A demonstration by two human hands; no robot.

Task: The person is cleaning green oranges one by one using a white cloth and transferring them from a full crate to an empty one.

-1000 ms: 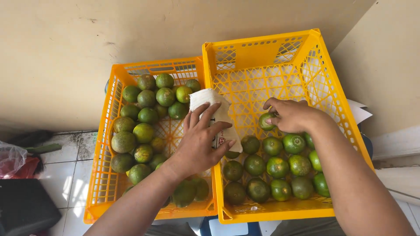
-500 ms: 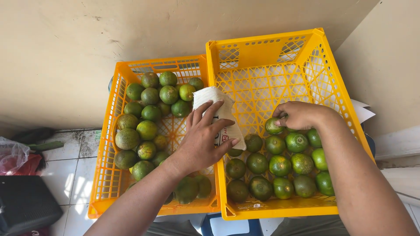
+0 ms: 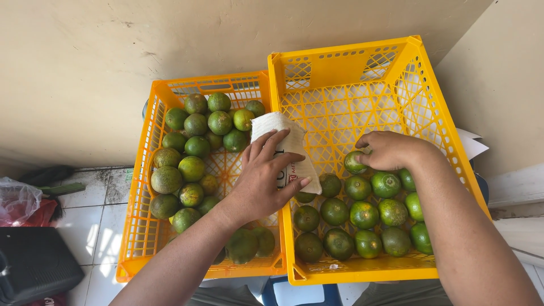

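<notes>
Two yellow plastic crates stand side by side against a wall. The left crate (image 3: 141, 170) holds several green citrus fruits (image 3: 192, 168). The right crate (image 3: 442, 136) holds several more green fruits (image 3: 364, 214) in its near half. My left hand (image 3: 266, 178) rests over the divide between the crates and holds a white cloth (image 3: 283, 133) draped on the shared rim. My right hand (image 3: 391, 150) is inside the right crate with its fingers closed on one green fruit (image 3: 354, 162).
A beige wall (image 3: 113, 56) rises behind the crates. White floor tiles (image 3: 96, 226) lie to the left, with a black box (image 3: 34, 269) and a clear bag over something red (image 3: 20, 204). A blue object (image 3: 294, 292) shows under the crates.
My right hand has come down lower into the right crate with a green fruit and rests among the others. My left hand keeps the cloth at the rim.
</notes>
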